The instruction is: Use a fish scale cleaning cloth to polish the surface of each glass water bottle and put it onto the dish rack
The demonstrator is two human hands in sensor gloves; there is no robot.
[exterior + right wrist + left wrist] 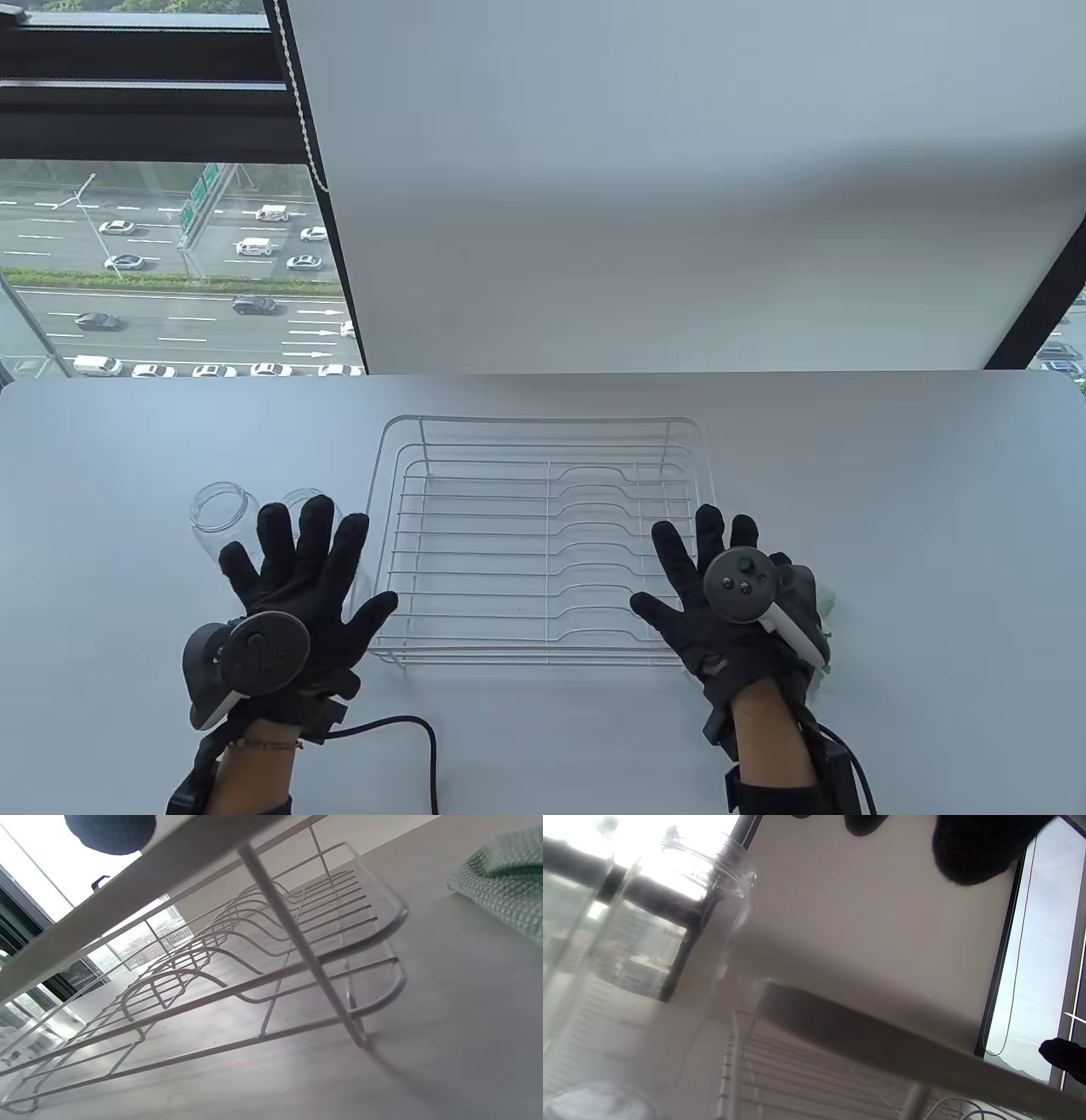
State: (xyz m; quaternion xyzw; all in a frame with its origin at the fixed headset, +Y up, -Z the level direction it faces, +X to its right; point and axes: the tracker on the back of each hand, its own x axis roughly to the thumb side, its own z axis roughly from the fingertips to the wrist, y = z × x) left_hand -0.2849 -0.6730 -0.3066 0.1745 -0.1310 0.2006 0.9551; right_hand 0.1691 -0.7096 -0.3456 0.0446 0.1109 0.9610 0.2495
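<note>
A: How were the hands?

B: The left hand (293, 586) in its black sensor glove was spread flat, fingers straight and fanned, holding nothing. It hovered at the left end of the white wire dish rack (543, 543), its thumb reaching over the rack's near left corner.

A: And the other?

B: The right hand (721, 594), gloved the same, was also splayed with straight fingers and gripped nothing. It sat over the rack's near right corner.

A: Where were the bottles?

B: Two clear glass water bottles stood upright just left of the rack, mouths open. The farther-left bottle (219, 518) was in plain sight; the second bottle (299, 503) was next to the rack and mostly hidden under the left fingers. I could not tell if the fingers touched it.

A: The cloth?

B: A pale green fish scale cleaning cloth (505, 878) lay on the white counter (933, 509) just right of the rack, mostly covered by the right hand from above. The rack held nothing.
</note>
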